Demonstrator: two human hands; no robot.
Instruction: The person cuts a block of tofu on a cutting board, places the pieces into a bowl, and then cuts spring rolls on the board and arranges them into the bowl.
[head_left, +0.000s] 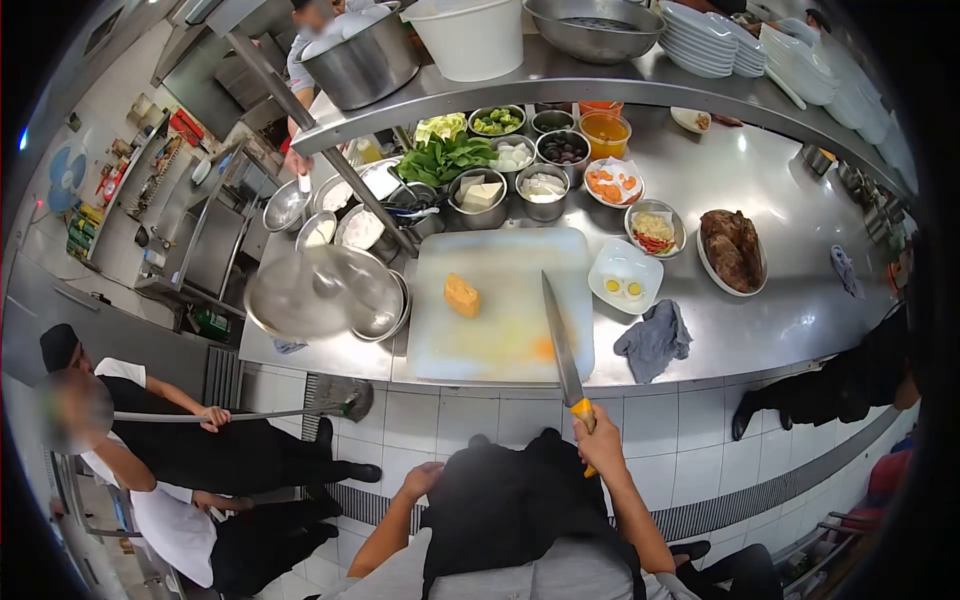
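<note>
R hand [597, 435]: your fingers are closed round the yellow handle of the knife [563, 345], blade pointing away from you over the R side of the cutting board [440, 350]. Can't tell if the steel touches it. L hand [422, 480]: down by your apron [500, 510], nothing seen in it; fingers partly hidden, so can't tell if they're clenched or loose.

Orange block [462, 296]: on the board, L of the blade & well apart from it, neither hand on it. Looks like a between-cuts position, knife ready; working that block would call for bringing the blade L, w/ L hand up to steady it, fingertips tucked clear of the edge.

Farther out, R of the board: white dish [605, 262] w/ 2 yellow-centred pcs, grey cloth [655, 340] nearer you. Far side: leafy greens [440, 160] & metal tubs. L: blurred metal bowl [300, 290]. On the floor side, a person holds a long pole [270, 415].
</note>
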